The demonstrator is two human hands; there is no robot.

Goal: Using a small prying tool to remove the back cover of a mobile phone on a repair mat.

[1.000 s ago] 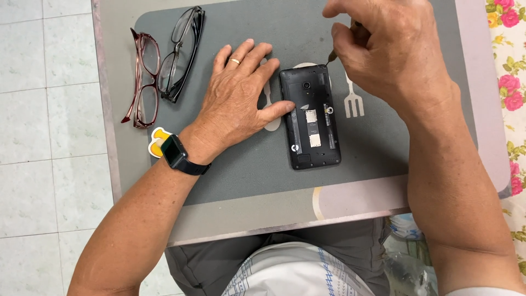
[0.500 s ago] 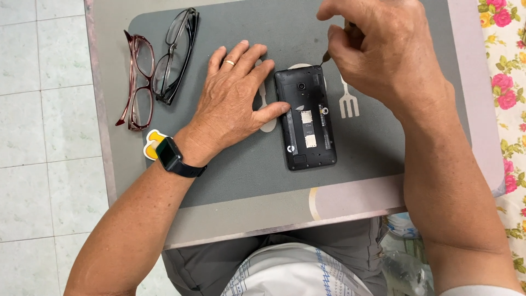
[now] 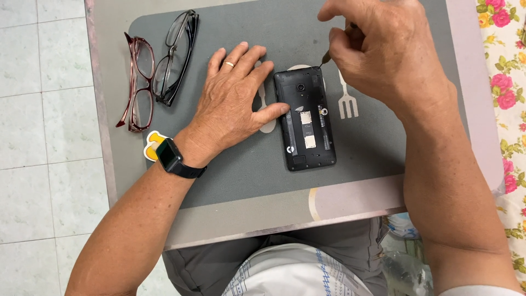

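Note:
A black phone point(image 3: 305, 119) lies face down on the grey mat point(image 3: 230, 170) with its back cover off, so the inner slots show. My left hand point(image 3: 233, 104) rests flat on the mat beside it, the thumb pressed against the phone's left edge. My right hand point(image 3: 383, 46) is above the phone's top right corner, fingers closed on a thin tool point(image 3: 327, 55) whose tip points down at that corner. Most of the tool is hidden inside the hand.
Two pairs of glasses lie at the mat's left: a red-framed pair point(image 3: 137, 82) and a dark-framed pair point(image 3: 175, 55). A yellow and white sticker point(image 3: 152, 143) sits by my left wrist, which wears a dark watch point(image 3: 170, 156). A flowered cloth point(image 3: 507, 82) runs along the right.
My hands, the tool and the phone keep the same places relative to each other; only the view has shifted slightly.

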